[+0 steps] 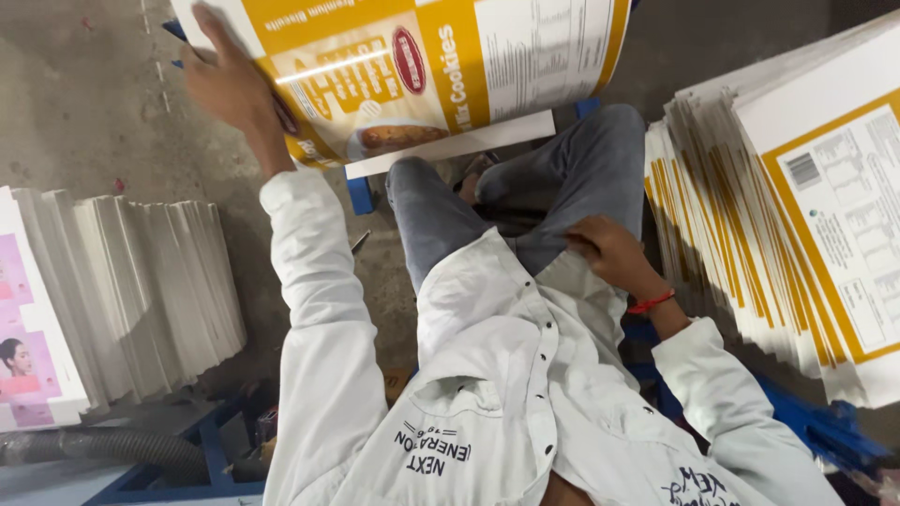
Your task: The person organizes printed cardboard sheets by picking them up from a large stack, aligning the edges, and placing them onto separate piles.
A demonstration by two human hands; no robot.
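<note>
While the left hand (230, 80) grips the near corner of a yellow printed sheet (422, 66) raised above the knees, the right hand (609, 251) rests loosely curled and empty on the thigh; the sheet looks light, bendy and glossy, best pinched at an edge; its long axis runs across, left to right.

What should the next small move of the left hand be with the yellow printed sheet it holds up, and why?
Probably the left hand should swing the yellow printed sheet down toward one of the stacks. The sheet is lifted and curled over the knees, gripped at one edge only, while the right hand rests on the thigh. A stack of matching yellow sheets stands beside that hand.
</note>
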